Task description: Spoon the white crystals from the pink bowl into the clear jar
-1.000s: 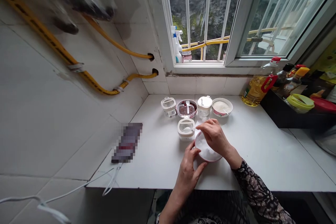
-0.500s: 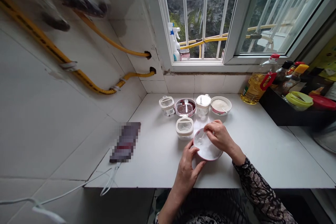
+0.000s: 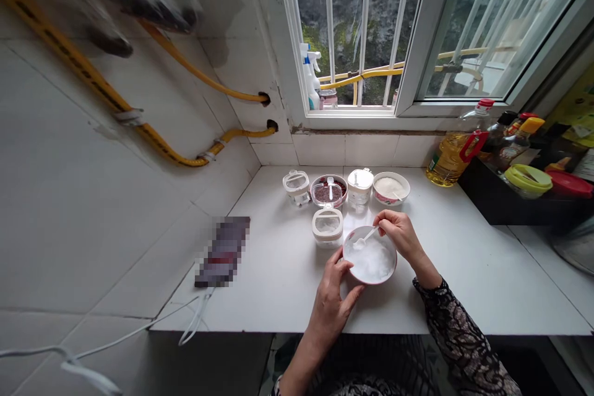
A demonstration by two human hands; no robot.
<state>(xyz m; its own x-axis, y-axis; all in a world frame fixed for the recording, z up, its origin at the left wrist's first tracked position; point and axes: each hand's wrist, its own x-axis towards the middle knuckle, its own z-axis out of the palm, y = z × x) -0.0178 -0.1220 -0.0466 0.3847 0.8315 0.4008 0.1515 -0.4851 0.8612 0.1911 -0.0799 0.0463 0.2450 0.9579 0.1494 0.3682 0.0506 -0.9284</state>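
Observation:
A bowl of white grainy stuff stands near the counter's front. My left hand grips its left rim and side between thumb and fingers. Pinched in my right hand, above the bowl's upper right rim, is a small white spoon, its tip over the white contents. Just behind the bowl, to the left, sits a clear jar with a pale lid frame. Farther back are a second such jar, a bowl of dark red pieces, a white-lidded jar and a bowl of pale grains.
On the white counter, a blurred-out dark flat object lies at the left with a white cable. An oil bottle stands at the back right, beside a black box of bottles and lids. Behind is a barred window.
My right hand has shifted right and back with the spoon, showing more of its handle and of the white contents. My left hand keeps its hold on the bowl.

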